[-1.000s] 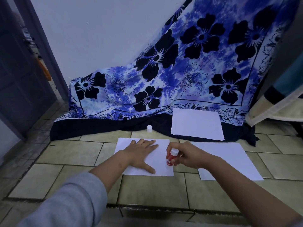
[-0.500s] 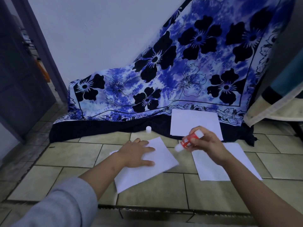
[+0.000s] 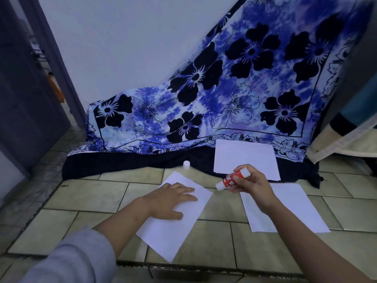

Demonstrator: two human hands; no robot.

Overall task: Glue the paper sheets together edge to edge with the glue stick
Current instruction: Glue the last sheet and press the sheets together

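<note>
Three white paper sheets lie on the tiled floor. My left hand presses flat on the left sheet, which lies turned at an angle. My right hand holds the red-and-white glue stick above the floor, its open tip pointing down-left toward the left sheet's far corner. A second sheet lies under my right forearm. A third sheet rests farther back, partly on the dark cloth edge. The glue stick's white cap stands on the floor near the cloth.
A blue floral cloth drapes down the wall onto the floor behind the sheets. A dark door and doorway are at the left. Striped fabric hangs at the right. A floor step edge runs close to me.
My left hand has rotated the left sheet from square to angled. My right hand has lifted the glue stick off that sheet's right edge and moved it up and right.
</note>
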